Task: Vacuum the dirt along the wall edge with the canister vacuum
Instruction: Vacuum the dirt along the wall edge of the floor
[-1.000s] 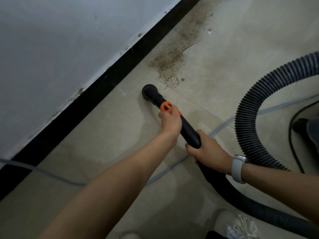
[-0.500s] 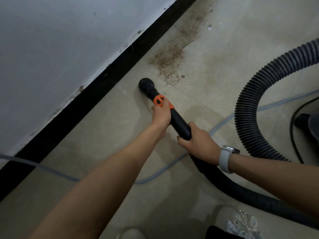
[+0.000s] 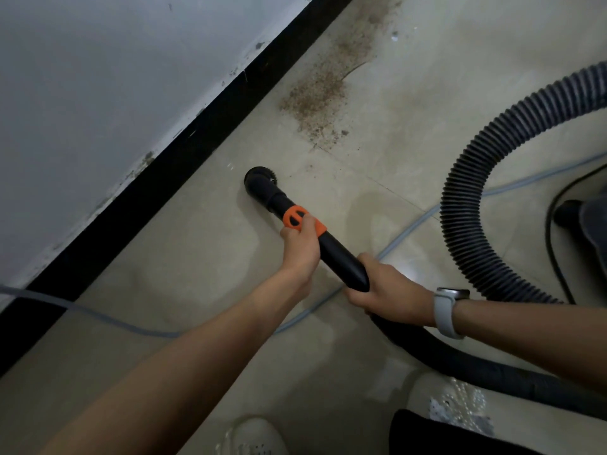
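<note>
So your left hand is wrapped around the black wand right at its orange collar, arm stretched out, while your right hand grips the wand's rear end where the hose joins. Compared with half a second ago, the round brush nozzle sits a bit further back from the dirt, which lies ahead by the black baseboard. Nozzle's near the baseboard, not touching it. Bare floor between them, and a grey cable runs under your arms.
</note>
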Available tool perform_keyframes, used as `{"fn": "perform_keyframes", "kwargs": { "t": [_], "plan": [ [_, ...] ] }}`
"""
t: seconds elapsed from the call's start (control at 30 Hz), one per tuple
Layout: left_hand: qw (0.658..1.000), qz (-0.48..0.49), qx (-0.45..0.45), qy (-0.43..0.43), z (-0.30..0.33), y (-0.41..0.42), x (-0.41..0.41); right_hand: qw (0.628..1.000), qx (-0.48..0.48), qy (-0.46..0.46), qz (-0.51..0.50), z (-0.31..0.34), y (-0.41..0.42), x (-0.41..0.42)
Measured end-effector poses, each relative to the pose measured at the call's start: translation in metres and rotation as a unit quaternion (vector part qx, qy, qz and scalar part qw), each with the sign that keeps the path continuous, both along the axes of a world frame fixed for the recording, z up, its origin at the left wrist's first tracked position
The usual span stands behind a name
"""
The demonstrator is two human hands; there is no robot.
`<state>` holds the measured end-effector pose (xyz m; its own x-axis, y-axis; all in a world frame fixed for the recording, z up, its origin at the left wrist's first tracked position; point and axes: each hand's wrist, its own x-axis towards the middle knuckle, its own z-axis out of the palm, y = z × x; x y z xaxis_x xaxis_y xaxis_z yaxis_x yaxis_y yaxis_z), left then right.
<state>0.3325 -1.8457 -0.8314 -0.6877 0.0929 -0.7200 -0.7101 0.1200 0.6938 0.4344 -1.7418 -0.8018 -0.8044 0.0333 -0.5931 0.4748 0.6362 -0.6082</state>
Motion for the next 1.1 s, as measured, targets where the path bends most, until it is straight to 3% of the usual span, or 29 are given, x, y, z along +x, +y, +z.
{"fn": "perform_keyframes", "kwargs": {
  "t": [0.3, 0.63, 0.87, 1.1],
  "plan": [
    [0.991, -0.129, 0.030, -0.020, 0.007, -0.033, -0.017, 0.998, 0.014, 0.065, -0.021, -0.015, -0.020, -0.028],
    [0.986, -0.160, -0.005, 0.037, 0.011, -0.033, -0.030, 0.987, 0.096, 0.083, -0.094, -0.031, -0.041, -0.067],
    [0.976, -0.205, -0.020, 0.067, -0.002, -0.013, -0.005, 0.986, 0.122, 0.063, -0.097, -0.034, -0.016, -0.032],
    [0.931, -0.326, -0.099, 0.135, -0.008, 0.004, -0.002, 0.977, 0.131, 0.059, -0.158, -0.032, 0.022, -0.016]
  ]
}}
